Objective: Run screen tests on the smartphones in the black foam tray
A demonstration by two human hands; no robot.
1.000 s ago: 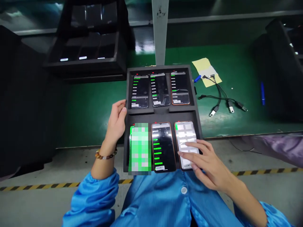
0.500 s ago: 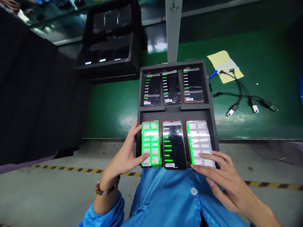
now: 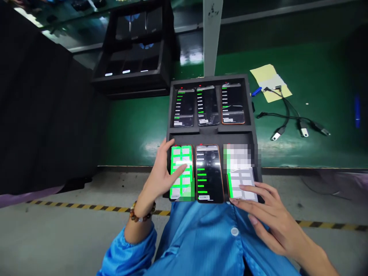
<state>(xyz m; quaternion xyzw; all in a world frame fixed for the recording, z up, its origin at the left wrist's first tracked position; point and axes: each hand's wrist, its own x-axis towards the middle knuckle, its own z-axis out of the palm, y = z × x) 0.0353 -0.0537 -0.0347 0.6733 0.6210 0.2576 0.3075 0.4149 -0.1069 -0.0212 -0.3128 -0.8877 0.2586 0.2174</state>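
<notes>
A black foam tray [image 3: 184, 137] holds two rows of smartphones, its near edge close to my body. My left hand [image 3: 161, 172] is open over the near-left smartphone [image 3: 181, 180], thumb on its green-and-white screen and fingers along the tray's left side. My right hand [image 3: 273, 214] is open too, its fingertips at the lower part of the near-right smartphone [image 3: 243, 178], whose top is pixelated. Between them lies the middle smartphone [image 3: 211, 180], with green and white text lines on a dark screen. The far-row smartphones [image 3: 208, 107] show similar lists.
Another black tray [image 3: 132, 78] with dark-screened phones stands at the back left. Right of my tray lie black cables [image 3: 287, 111], yellow paper [image 3: 268, 78] and a blue pen [image 3: 357, 111] on the green table [image 3: 310, 157]. A grey post [image 3: 212, 42] rises behind the tray.
My left thumb has moved up the near-left phone's screen, from its lower part to around the middle. My right hand stays at the near-right phone. The view has shifted slightly.
</notes>
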